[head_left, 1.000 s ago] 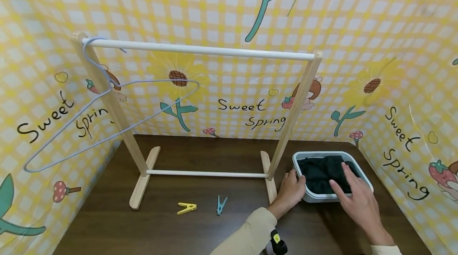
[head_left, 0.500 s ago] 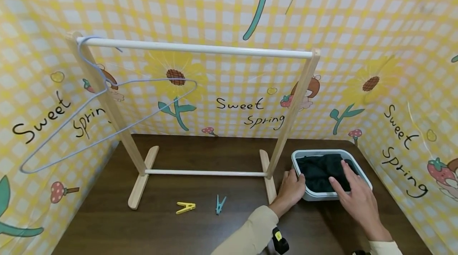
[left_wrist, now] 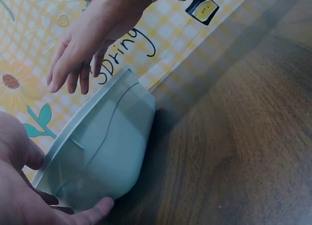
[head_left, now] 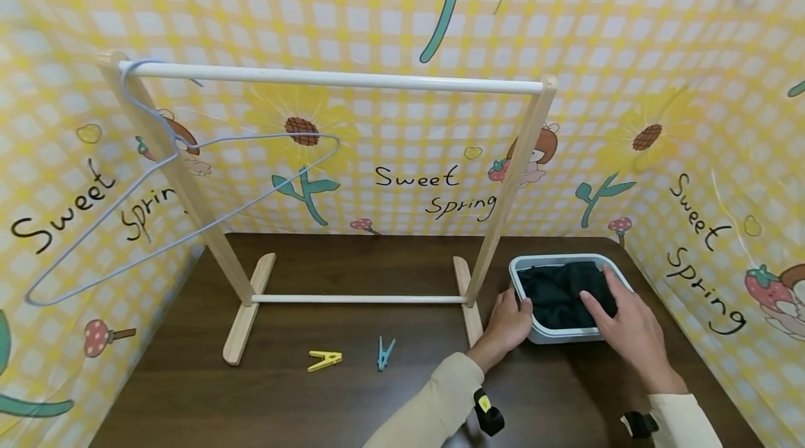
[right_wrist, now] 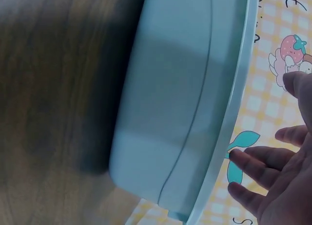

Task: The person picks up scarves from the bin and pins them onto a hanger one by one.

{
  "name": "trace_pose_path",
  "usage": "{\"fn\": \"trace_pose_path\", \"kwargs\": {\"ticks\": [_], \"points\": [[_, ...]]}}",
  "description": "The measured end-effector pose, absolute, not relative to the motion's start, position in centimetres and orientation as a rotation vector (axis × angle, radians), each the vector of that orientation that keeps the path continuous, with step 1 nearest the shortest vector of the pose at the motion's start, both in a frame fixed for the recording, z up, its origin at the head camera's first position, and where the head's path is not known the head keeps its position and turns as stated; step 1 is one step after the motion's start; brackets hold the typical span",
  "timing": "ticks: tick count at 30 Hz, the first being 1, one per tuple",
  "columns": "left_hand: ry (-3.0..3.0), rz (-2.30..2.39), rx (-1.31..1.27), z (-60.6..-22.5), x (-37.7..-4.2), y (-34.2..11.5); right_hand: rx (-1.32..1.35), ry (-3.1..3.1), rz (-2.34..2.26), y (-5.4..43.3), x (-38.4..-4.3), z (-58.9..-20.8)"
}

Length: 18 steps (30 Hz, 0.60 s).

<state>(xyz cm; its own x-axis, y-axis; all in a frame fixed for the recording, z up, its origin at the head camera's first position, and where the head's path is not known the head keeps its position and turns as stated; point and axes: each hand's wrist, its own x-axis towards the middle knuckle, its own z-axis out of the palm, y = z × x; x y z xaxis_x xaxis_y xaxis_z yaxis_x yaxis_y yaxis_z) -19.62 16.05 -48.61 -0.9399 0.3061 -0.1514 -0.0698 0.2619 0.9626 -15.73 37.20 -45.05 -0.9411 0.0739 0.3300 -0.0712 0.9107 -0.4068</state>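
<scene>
A pale blue-grey plastic bin (head_left: pixel 566 337) holding crumpled dark green cloth (head_left: pixel 556 294) stands at the right of the table. My left hand (head_left: pixel 508 322) grips its left end, thumb at the rim and fingers against the outer wall, as the left wrist view shows on the bin (left_wrist: pixel 117 132). Over the bin's right end hovers my right hand (head_left: pixel 635 329), thumb and index finger spread above the cloth. In the right wrist view the right hand (right_wrist: pixel 282 176) has loosely bent, separated fingers beside the bin's rim (right_wrist: pixel 234 108), with nothing held.
A wooden rack with a white top rail (head_left: pixel 339 79) occupies the left and middle. A light blue hanger (head_left: pixel 251 203) hangs at its left end. In front lie a yellow clothespin (head_left: pixel 325 360) and a blue clothespin (head_left: pixel 385 353). Patterned cloth walls (head_left: pixel 402 133) enclose the table.
My right hand has shifted a little to the right, toward the bin's right edge. The left hand keeps its place on the bin. The head view has shifted slightly.
</scene>
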Motion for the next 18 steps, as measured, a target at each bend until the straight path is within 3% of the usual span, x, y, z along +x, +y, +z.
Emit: {"fn": "trace_pose_path", "kwargs": {"ticks": [18], "points": [[2.176, 1.753, 0.209, -48.3, -19.8, 16.1, -0.267, -2.905, 0.719, 38.4, -17.9, -44.3]]}}
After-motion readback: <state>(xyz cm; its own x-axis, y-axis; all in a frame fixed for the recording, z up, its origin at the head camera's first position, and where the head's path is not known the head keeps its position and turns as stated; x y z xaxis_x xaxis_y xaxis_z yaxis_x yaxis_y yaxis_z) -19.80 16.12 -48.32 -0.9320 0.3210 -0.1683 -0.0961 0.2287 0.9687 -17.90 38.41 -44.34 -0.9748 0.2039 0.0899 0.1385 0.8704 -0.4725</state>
